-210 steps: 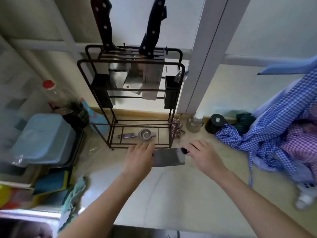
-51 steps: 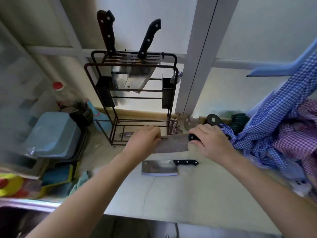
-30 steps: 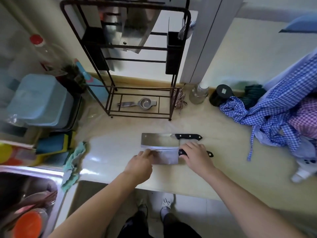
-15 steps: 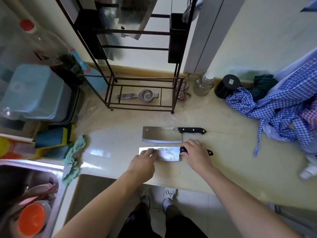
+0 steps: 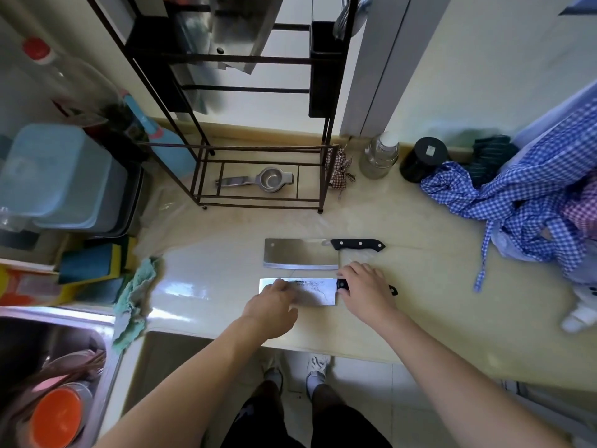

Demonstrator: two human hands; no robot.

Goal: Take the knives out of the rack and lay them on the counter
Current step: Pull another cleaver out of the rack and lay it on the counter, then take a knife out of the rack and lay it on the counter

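Since half a second earlier I saw little change: my right hand (image 5: 366,291) still gripped the second cleaver's (image 5: 310,291) handle, my left hand (image 5: 273,303) lay flat on its blade on the counter (image 5: 436,318), the first cleaver (image 5: 300,253) just beyond my fingers, the rack (image 5: 258,124) farther back.

Home kitchen. Steel sink (image 5: 97,321) with dishes near left; sponges (image 5: 93,263) and rag (image 5: 134,295) beside it. Cream bench (image 5: 452,318) carries a black knife rack (image 5: 258,124), two cleavers (image 5: 300,253), jars (image 5: 378,156). Checked cloth (image 5: 533,195) heaped far right.
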